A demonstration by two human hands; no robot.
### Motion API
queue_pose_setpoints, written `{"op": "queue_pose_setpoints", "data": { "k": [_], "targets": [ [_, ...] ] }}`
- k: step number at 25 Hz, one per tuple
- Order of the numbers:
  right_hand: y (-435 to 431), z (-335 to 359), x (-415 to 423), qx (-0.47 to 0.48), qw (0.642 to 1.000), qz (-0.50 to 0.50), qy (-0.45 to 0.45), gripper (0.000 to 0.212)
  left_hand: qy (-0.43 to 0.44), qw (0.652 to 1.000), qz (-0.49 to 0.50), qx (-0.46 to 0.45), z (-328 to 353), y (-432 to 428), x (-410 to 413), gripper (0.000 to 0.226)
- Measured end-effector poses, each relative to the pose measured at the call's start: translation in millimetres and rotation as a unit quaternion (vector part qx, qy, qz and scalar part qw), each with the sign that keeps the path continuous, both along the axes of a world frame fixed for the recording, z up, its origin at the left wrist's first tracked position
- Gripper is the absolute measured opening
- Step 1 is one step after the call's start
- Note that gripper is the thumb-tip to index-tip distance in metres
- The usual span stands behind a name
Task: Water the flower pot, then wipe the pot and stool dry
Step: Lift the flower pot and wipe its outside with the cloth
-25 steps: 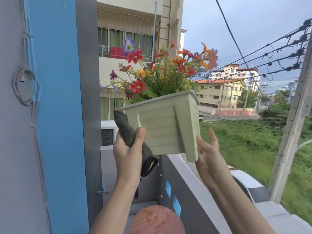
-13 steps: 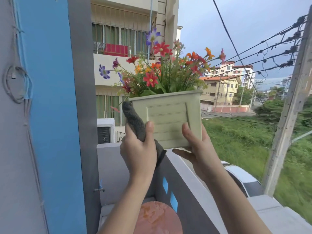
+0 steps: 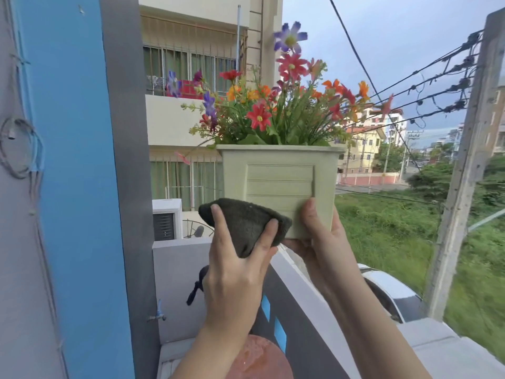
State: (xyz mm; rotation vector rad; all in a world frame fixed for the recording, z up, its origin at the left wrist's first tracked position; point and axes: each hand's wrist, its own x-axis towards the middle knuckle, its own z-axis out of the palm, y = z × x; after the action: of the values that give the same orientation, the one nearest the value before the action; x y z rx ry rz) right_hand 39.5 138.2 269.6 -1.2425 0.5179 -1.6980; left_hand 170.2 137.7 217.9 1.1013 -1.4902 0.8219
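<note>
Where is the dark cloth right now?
In the head view, centre: the dark cloth is gripped by the left hand, against the flower pot's lower-left front.

- A home balcony, upstairs, outdoors under open sky.
- A low grey parapet edges it, with a parked car below.
- A blue wall with looped cables stands on the left.
- Across the gap is an apartment block with barred windows and an air-conditioner unit.
- Beyond lie power lines, a utility pole, a grassy lot and houses.
</note>
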Motion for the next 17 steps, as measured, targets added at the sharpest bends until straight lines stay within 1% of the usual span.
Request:
{"op": "queue_pose_setpoints", "data": {
  "k": [2,5,6,8,9,11,12,13,14,15,17],
  "targets": [
    [-1,-3,1,0.001,1.000,0.006,0.000,0.070,-0.024,1.000,0.011,0.003,-3,-4,5,0.036],
    [-4,-8,7,0.007,1.000,0.010,-0.007,0.065,0.013,0.999,0.008,0.031,5,-2,0,0.037],
    [-5,-7,7,0.011,1.000,0.011,-0.012,0.066,0.011,0.999,0.002,0.031,8,-1,-2,0.036],
    [-6,-3,2,0.021,0.999,0.021,-0.030,0.071,-0.049,0.999,-0.021,-0.013,8,-5,6,0.034],
    [-6,-1,-3,0.024,0.998,0.031,-0.039,0.069,-0.089,0.994,-0.050,-0.041,7,-10,16,0.034],
    [-8,2,-13,0.022,0.998,0.044,-0.044,0.060,-0.160,0.973,-0.137,-0.095,7,-17,39,0.037],
    [-9,3,-17,0.021,0.998,0.049,-0.043,0.059,-0.177,0.960,-0.182,-0.114,7,-19,48,0.038],
    [-8,6,-19,0.025,0.997,0.052,-0.041,0.060,-0.173,0.951,-0.223,-0.125,9,-20,53,0.038],
    [-9,8,-22,0.029,0.997,0.059,-0.043,0.061,-0.145,0.947,-0.257,-0.124,12,-19,56,0.039],
    [-10,9,-24,0.035,0.996,0.070,-0.048,0.061,-0.097,0.948,-0.280,-0.119,16,-18,56,0.040],
    [-10,9,-25,0.045,0.994,0.080,-0.051,0.062,0.029,0.947,-0.299,-0.113,28,-12,52,0.041]
  ]
}}
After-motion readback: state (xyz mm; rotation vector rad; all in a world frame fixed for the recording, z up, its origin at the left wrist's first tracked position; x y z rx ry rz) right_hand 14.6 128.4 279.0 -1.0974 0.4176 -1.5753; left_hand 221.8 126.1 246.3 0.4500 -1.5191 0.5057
